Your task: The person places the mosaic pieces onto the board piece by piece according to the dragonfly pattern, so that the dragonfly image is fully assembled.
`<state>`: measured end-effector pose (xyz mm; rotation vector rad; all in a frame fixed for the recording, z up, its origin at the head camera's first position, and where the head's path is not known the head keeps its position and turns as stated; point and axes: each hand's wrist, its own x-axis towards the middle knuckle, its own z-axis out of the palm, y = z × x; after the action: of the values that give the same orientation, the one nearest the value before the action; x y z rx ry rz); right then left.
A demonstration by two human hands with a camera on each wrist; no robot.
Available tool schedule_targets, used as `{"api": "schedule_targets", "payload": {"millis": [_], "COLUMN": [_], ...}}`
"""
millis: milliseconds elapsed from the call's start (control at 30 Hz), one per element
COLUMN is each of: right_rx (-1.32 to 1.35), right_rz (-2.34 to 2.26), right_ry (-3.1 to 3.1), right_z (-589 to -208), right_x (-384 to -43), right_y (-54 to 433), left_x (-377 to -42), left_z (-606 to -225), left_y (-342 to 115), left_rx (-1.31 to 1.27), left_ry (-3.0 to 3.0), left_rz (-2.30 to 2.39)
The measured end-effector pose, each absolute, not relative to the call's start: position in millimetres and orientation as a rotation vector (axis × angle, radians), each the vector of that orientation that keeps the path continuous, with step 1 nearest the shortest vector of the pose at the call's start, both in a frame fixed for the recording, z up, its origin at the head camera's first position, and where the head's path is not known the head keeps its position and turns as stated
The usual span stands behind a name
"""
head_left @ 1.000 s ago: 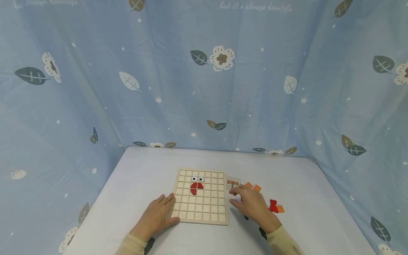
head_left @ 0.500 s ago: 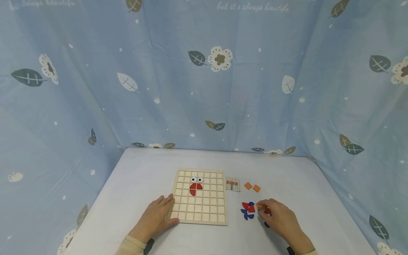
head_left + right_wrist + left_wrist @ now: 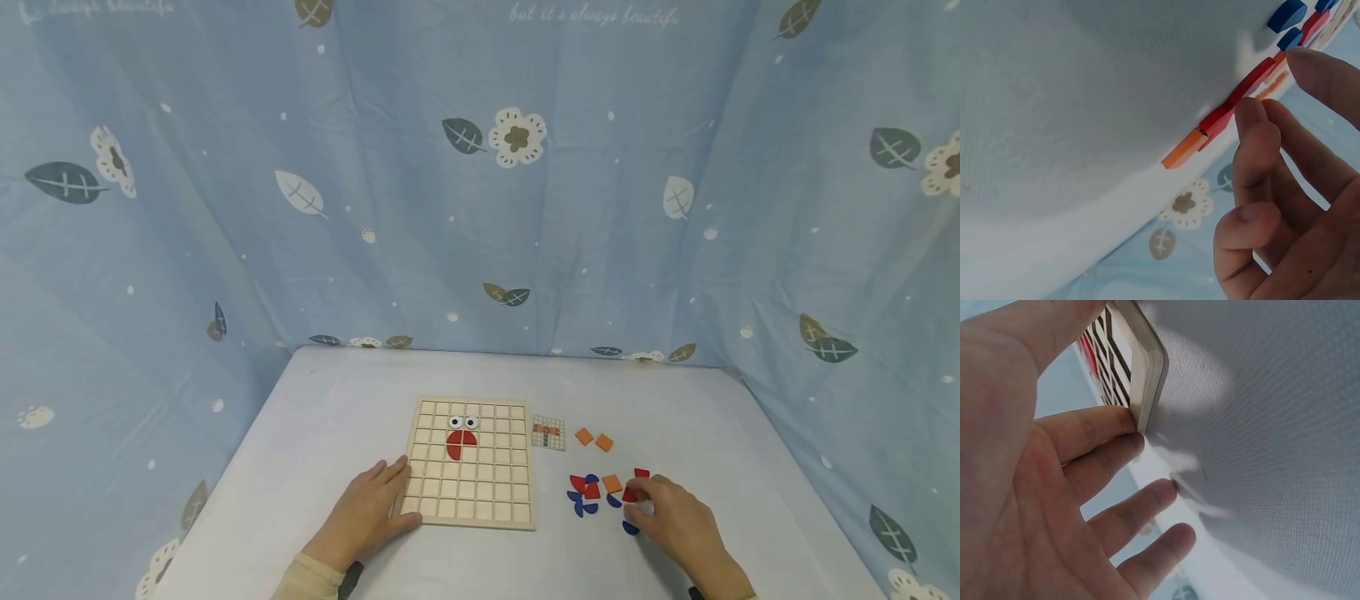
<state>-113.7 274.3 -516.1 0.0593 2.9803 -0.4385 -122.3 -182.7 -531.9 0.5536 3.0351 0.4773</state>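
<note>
Red piece at right fingers, blue piece nearby

This looks like a small booth hung with household fabric, though which kind of room surrounds it cannot be told. Pale blue curtain cloth rises at twelve o'clock and wraps round to nine and three — soft folds, printed leaves, a white flower and lettering towards one. At six o'clock spreads a white worktop, its covering visibly woven in the left wrist view — a homely tabletop-puzzle setting, with a gridded wooden board and a pattern card.
</note>
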Motion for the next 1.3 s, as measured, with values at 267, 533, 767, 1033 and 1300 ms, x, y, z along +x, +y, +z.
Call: {"api": "schedule_targets", "payload": {"millis": [267, 533, 767, 1033, 1300], "right_rx": [0.058, 0.027, 0.036, 0.022, 0.012], "right_rz": [-0.358, -0.347, -0.367, -0.386, -0.386], "right_ry": [2.995, 3.02, 3.021, 3.043, 3.042], "right_z": [-518.1, -523.1, -522.1, -522.2, -524.2], "right_x": [-115.8, -117.6, -119.1, -120.1, -122.2], "right_y": [275.0, 274.3, 272.6, 272.3, 272.8], "left_x": [-121.3, -121.4, -120.8, -120.4, -120.8], "left_z": [-531.4, -532.0, -531.8, -530.5, -531.9], "left_y": [-182.1, -181.9, -182.0, -181.1, -181.7], "left_rx": [0.543, 0.532, 0.542, 0.528, 0.53], "left_ry": [3.034, 3.024, 3.03, 3.032, 3.03], "left_rz": [0.485, 0.483, 0.481, 0.48, 0.473]}}
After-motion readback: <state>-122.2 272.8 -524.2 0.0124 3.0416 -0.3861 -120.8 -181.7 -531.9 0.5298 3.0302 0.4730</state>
